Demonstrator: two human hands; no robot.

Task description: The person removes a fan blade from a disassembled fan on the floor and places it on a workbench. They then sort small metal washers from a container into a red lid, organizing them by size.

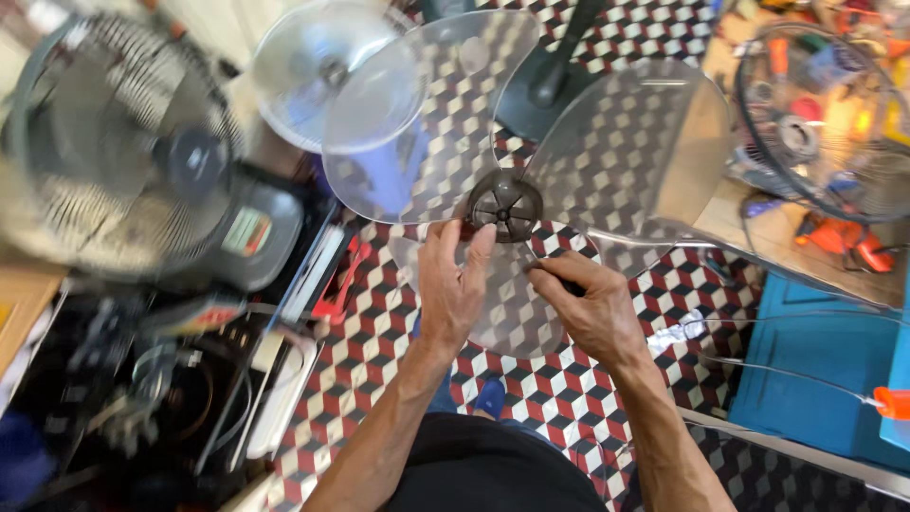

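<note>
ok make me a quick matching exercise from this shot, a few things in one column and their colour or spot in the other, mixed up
Things:
1. fan blade
2. blade hub
3. wire fan guard
4. floor

Descriptions:
A. far right, on a wooden surface
B. red, white and black cube pattern
C. clear plastic
D. dark, beside the left hand fingertips

Pairs: 1-C, 2-D, 3-A, 4-B

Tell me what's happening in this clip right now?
A person holds a clear plastic three-bladed fan propeller with a dark round hub up over a red, white and black checkered floor. The left hand grips near the hub, and the right hand rests on the lower blade. A grey fan with a wire guard stands at left, and a loose wire fan guard lies at right.
</note>
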